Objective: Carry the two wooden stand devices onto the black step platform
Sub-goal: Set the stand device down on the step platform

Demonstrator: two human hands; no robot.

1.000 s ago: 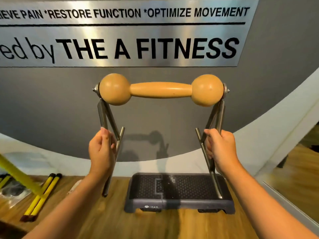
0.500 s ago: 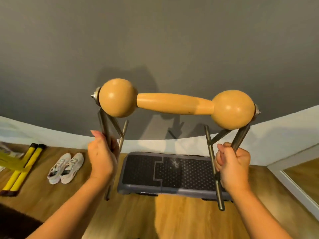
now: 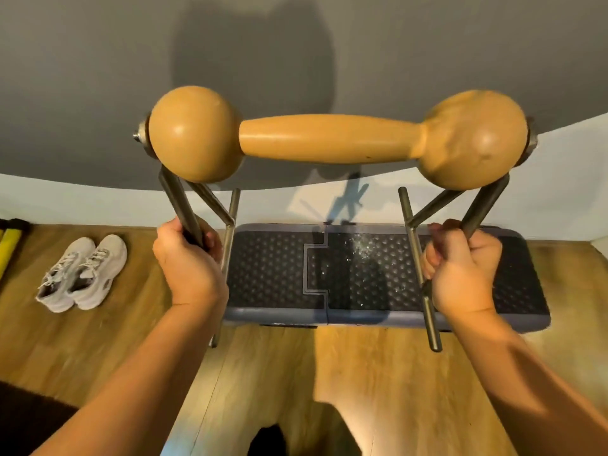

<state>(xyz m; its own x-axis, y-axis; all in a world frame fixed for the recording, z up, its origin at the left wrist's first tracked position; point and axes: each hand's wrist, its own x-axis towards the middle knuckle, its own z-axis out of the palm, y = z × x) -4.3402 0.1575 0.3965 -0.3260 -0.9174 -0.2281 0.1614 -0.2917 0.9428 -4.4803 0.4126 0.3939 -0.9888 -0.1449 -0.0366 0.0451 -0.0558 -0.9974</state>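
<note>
I hold one wooden stand device (image 3: pixel 329 138) in the air: a tan wooden roller with a ball at each end, on grey metal legs. My left hand (image 3: pixel 189 261) grips the left leg frame and my right hand (image 3: pixel 460 271) grips the right one. The device hangs above the black step platform (image 3: pixel 273 274), which lies on the floor against the wall; its studded top has white scuffs in the middle. The feet of the legs hover over the platform's front edge. No second stand device shows in this view.
A pair of white sneakers (image 3: pixel 82 273) sits on the wooden floor (image 3: pixel 98 340) left of the platform. Yellow and black sticks (image 3: pixel 8 236) lie at the far left edge. A grey wall with a white lower band (image 3: pixel 98 199) rises right behind the platform.
The view has tilted down and closed in on the platform, and the wall sign has left the frame. The device has levelled out and now hangs lower, right above the platform.
</note>
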